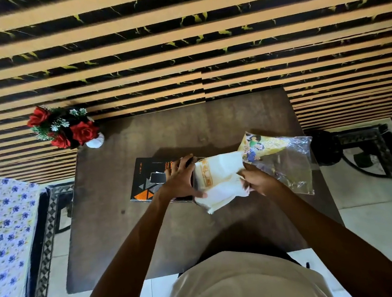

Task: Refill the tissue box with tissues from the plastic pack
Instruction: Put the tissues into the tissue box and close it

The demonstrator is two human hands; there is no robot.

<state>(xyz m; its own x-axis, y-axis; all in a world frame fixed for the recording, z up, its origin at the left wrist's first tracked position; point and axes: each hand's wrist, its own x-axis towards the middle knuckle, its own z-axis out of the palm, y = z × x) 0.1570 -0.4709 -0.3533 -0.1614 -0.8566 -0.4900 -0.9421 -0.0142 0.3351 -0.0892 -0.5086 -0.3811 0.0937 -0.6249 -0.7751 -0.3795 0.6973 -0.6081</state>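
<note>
On the brown table [127,237], the black tissue box [145,178] lies left of centre. The left hand [181,180] grips its right end; the right hand [259,182] pinches white tissues [219,181] between them. The plastic pack [283,159] lies right.

Count of the things on and around the table

There are two hands, the left hand [181,180] and the right hand [259,182], one black tissue box [145,178], one wad of white tissues [219,181] whose single sheets cannot be counted, one plastic pack [284,162], one brown table [184,130], and one white vase [96,141] with three red roses [83,132] that can be seen.
</note>
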